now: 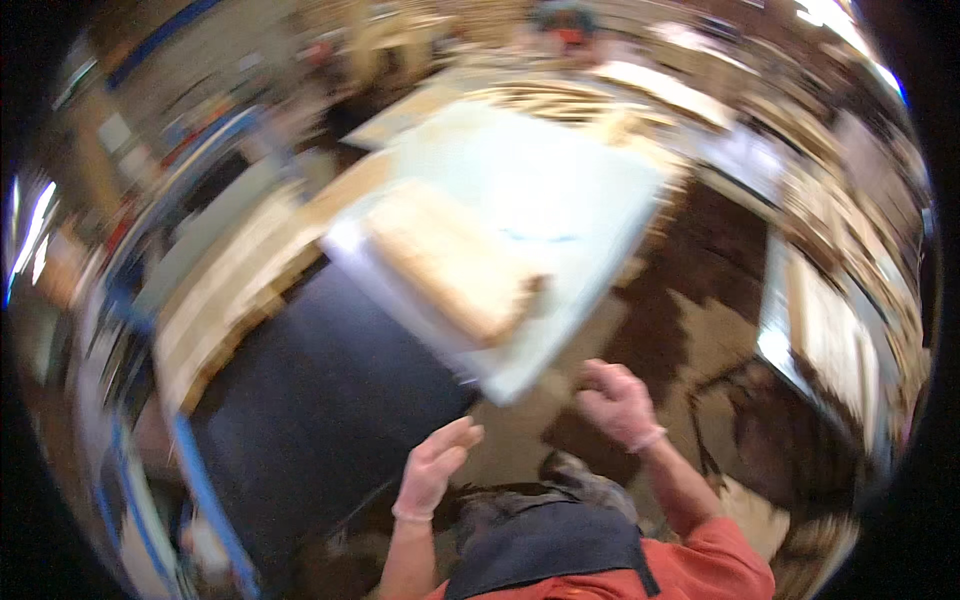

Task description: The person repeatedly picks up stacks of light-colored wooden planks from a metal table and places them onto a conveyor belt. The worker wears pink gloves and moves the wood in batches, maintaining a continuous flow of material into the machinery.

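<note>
Both hands wear thin pale gloves and are raised in front of my body, apart from each other. My left hand [440,466] has its fingers stretched out and holds nothing. It is nearest to the near right corner of a large dark panel [330,370]. My right hand [616,404] is just off the near corner of a pale, light-blue table top [520,372]. Its fingers look bent, but motion smears them, and no held thing shows. On the table top lies a thick tan wooden-looking slab or stack [450,262], touched by neither hand.
Stacked boards [225,290] stand on a blue-framed rack [215,150] at the left. More wooden pieces [560,100] lie beyond the table top. Another board stack [828,320] stands at the right. The brown floor [715,250] has lighter patches. A person [568,30] is at the far end.
</note>
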Tool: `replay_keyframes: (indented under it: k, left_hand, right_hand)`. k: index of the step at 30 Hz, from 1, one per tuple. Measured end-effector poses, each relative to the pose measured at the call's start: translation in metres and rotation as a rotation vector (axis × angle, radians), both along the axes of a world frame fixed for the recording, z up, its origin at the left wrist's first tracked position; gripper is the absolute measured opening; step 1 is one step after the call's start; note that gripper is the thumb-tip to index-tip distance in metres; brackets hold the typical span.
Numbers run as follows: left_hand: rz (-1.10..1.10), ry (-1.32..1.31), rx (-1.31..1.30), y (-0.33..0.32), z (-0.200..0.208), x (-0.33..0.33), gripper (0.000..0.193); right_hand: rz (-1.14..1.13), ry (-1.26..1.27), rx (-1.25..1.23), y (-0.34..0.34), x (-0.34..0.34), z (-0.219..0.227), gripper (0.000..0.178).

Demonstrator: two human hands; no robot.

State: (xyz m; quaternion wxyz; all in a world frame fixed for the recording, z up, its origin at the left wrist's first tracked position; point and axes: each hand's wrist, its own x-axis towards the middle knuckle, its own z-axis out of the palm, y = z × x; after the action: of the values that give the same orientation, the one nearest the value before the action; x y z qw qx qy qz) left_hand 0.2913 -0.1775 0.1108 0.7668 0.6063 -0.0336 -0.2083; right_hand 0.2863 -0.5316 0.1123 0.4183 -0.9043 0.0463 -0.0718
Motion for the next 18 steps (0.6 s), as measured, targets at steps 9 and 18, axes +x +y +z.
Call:
replay_keyframes:
  k: [9,18]
  left_hand:
    - [-0.384,0.033,-0.135,-0.267,-0.058,0.045,0.059]
    - [-0.743,0.156,0.094,-0.455,-0.101,0.078,0.059]
  right_hand:
    - [-0.509,0.300,0.339,-0.186,-0.144,-0.126,0.063]
    - [-0.967,0.255,0.644,-0.278,-0.237,-0.175,0.068]
